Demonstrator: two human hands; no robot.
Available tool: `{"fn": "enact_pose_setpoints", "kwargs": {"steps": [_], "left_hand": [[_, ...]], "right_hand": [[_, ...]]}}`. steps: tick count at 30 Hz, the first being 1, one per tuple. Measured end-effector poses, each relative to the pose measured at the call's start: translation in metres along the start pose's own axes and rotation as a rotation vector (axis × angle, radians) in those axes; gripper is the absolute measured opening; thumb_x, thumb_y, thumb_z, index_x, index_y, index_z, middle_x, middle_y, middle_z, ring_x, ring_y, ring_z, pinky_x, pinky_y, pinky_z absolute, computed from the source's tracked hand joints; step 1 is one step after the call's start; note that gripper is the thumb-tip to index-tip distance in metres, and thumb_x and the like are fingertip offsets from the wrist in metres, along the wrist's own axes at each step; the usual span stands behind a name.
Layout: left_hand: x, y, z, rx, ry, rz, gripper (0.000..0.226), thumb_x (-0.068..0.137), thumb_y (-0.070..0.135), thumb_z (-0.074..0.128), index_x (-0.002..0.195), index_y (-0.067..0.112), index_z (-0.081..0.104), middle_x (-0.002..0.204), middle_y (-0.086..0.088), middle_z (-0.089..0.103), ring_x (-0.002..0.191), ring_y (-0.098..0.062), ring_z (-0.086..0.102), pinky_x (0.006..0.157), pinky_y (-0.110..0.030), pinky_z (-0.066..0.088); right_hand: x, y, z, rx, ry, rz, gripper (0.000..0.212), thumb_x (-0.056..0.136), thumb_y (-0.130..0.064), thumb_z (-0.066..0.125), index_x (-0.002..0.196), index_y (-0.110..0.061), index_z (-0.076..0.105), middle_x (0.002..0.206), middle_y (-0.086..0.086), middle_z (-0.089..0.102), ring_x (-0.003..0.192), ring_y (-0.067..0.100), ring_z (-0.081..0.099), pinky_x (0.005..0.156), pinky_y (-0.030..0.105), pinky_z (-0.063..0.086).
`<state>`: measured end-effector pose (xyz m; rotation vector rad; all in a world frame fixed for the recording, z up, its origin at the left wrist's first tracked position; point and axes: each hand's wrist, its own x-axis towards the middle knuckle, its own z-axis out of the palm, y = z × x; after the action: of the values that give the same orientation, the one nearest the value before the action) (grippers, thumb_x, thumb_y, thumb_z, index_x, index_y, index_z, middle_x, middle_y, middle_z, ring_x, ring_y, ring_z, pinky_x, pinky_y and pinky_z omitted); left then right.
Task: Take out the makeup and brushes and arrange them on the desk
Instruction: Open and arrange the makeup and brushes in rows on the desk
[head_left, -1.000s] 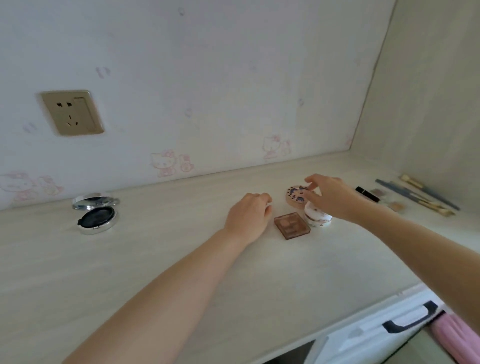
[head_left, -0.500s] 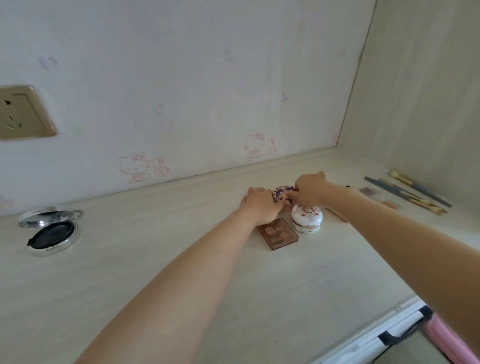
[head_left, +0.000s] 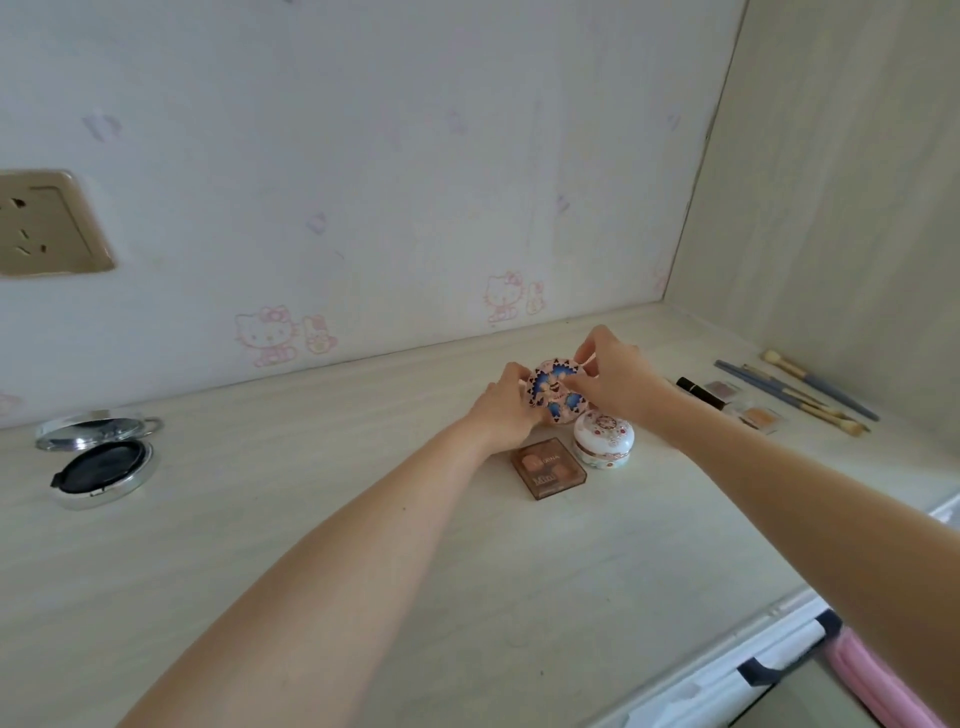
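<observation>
Head view: both hands are on the round pink compact with the blue fan pattern (head_left: 555, 396), tilted up on edge just behind the white floral porcelain pot (head_left: 603, 438), left hand (head_left: 503, 410) gripping its left rim, right hand (head_left: 618, 379) pinching its top edge. Just left of that pot lies the square brown translucent palette (head_left: 548, 467) on the pale wood-grain desk (head_left: 311, 519). Right of the pot sit the blue-handled brushes (head_left: 795, 389); far left, an open silver compact (head_left: 98, 460).
</observation>
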<state>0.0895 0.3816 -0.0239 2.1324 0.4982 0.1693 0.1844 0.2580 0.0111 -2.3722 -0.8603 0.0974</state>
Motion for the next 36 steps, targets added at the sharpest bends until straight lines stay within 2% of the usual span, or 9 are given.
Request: {"fn": "enact_pose_setpoints", "kwargs": {"steps": [5,9,11,14,21,24,26,31,36], "left_hand": [[-0.014,0.002,-0.015,-0.151,0.020,0.017,0.048,0.092,0.014,0.055,0.136,0.018,0.034,0.122,-0.012,0.061,0.109,-0.024,0.058,0.091,-0.033,0.046],[-0.033,0.004,-0.042,-0.291,0.057,0.040,0.039,0.090,0.013,0.060,0.126,0.015,0.046,0.113,-0.009,0.065,0.087,-0.012,0.060,0.065,-0.018,0.045],[-0.050,0.000,-0.057,-0.391,0.068,0.046,0.033,0.089,0.014,0.064,0.120,0.016,0.051,0.112,-0.010,0.068,0.095,-0.017,0.063,0.078,-0.027,0.048],[-0.082,-0.009,-0.079,-0.609,0.049,0.036,0.032,0.087,0.008,0.067,0.116,0.012,0.056,0.111,-0.015,0.068,0.100,-0.023,0.066,0.092,-0.035,0.053],[-0.162,-0.038,-0.116,-0.951,0.047,-0.011,0.036,0.081,0.008,0.070,0.116,0.000,0.060,0.106,-0.022,0.070,0.083,-0.029,0.069,0.076,-0.036,0.058],[-0.194,-0.056,-0.128,-1.003,0.077,-0.046,0.043,0.073,0.018,0.074,0.110,-0.001,0.064,0.105,-0.020,0.070,0.084,-0.027,0.070,0.073,-0.033,0.057],[-0.212,-0.069,-0.133,-1.016,0.097,-0.074,0.044,0.071,0.022,0.074,0.107,-0.002,0.066,0.104,-0.020,0.070,0.086,-0.027,0.070,0.072,-0.033,0.057],[-0.251,-0.099,-0.138,-1.079,0.134,-0.100,0.044,0.078,0.028,0.069,0.107,-0.004,0.066,0.107,-0.020,0.070,0.092,-0.028,0.070,0.073,-0.032,0.057],[-0.276,-0.114,-0.141,-1.089,0.103,-0.050,0.041,0.083,0.027,0.065,0.114,0.000,0.063,0.118,-0.017,0.066,0.110,-0.027,0.064,0.089,-0.033,0.055]], "right_hand": [[-0.014,-0.022,0.001,0.086,0.091,-0.078,0.027,0.088,-0.023,0.066,0.108,-0.020,0.048,0.095,-0.002,0.058,0.073,0.001,0.049,0.050,0.015,0.035],[-0.030,-0.047,-0.008,0.272,0.105,-0.121,0.024,0.087,-0.022,0.067,0.105,-0.023,0.051,0.096,-0.002,0.059,0.080,0.015,0.063,0.059,0.027,0.055],[-0.041,-0.060,-0.011,0.393,0.057,-0.109,0.024,0.087,-0.018,0.067,0.106,-0.023,0.053,0.098,0.002,0.061,0.080,0.020,0.068,0.064,0.035,0.060],[-0.060,-0.081,-0.006,0.583,-0.020,-0.092,0.023,0.088,-0.012,0.065,0.108,-0.020,0.056,0.104,0.007,0.061,0.082,0.020,0.069,0.062,0.032,0.061],[-0.112,-0.129,0.023,0.459,-0.117,-0.196,0.039,0.090,-0.015,0.060,0.128,-0.019,0.052,0.124,-0.006,0.057,0.092,0.010,0.065,0.080,0.034,0.058],[-0.135,-0.144,0.040,0.282,-0.143,-0.327,0.059,0.087,-0.026,0.064,0.140,-0.027,0.039,0.128,-0.016,0.048,0.091,-0.002,0.059,0.073,0.011,0.047],[-0.149,-0.152,0.052,0.280,-0.183,-0.382,0.066,0.084,-0.027,0.068,0.142,-0.031,0.036,0.128,-0.017,0.046,0.091,-0.003,0.059,0.068,0.007,0.047],[-0.176,-0.165,0.083,0.350,-0.266,-0.456,0.046,0.082,-0.027,0.070,0.126,-0.029,0.058,0.119,-0.016,0.052,0.095,-0.002,0.060,0.079,0.008,0.049],[-0.190,-0.175,0.102,0.468,-0.338,-0.351,0.036,0.084,-0.033,0.069,0.118,-0.037,0.061,0.116,-0.014,0.063,0.089,0.000,0.066,0.073,0.014,0.050]]}}
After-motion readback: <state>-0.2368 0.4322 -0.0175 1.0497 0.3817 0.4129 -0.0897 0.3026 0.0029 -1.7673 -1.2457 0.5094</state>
